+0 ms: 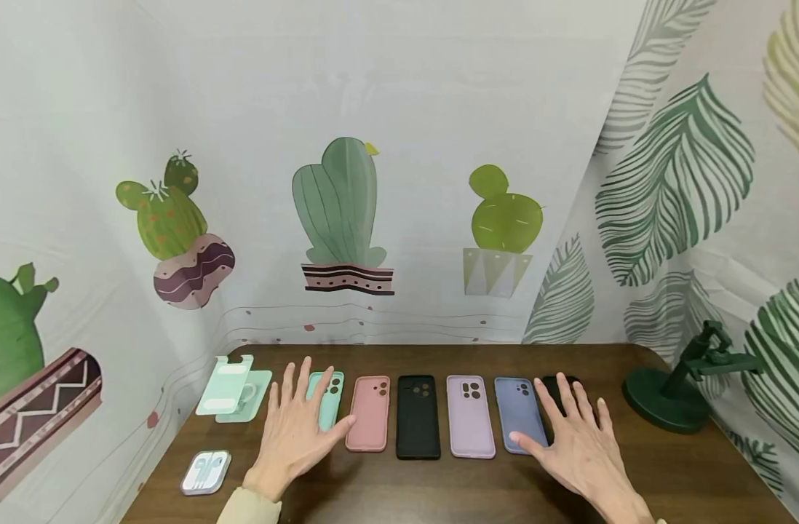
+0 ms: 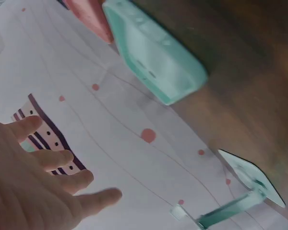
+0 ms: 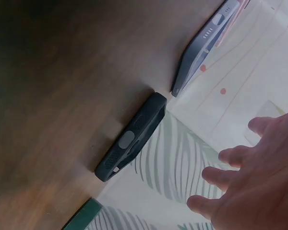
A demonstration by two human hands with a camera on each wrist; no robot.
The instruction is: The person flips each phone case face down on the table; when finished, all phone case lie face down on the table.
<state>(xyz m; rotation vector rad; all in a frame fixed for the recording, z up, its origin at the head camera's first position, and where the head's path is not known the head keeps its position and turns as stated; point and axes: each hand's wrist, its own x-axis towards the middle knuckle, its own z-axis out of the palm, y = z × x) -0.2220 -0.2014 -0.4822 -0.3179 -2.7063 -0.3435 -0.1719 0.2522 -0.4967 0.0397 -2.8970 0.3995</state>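
Note:
A row of phone cases lies on the brown table. My left hand (image 1: 297,429), fingers spread, hovers over the mint phone case (image 1: 332,400) at the row's left end and partly covers it. Beside it lie a pink case (image 1: 368,413), a black case (image 1: 418,417) and a lilac case (image 1: 471,416). My right hand (image 1: 579,444) is likewise spread, its thumb overlapping the blue case (image 1: 520,411) in the head view. Under its fingers a second black case (image 3: 132,136) is mostly hidden in the head view but shows in the right wrist view. Neither hand holds anything.
A mint folding phone stand (image 1: 225,389) stands at the back left, with boxed white earphones (image 1: 206,471) in front of it. At the right is a dark green stand (image 1: 674,400) with a round base. A cloth printed with cacti and leaves hangs behind the table (image 1: 412,498).

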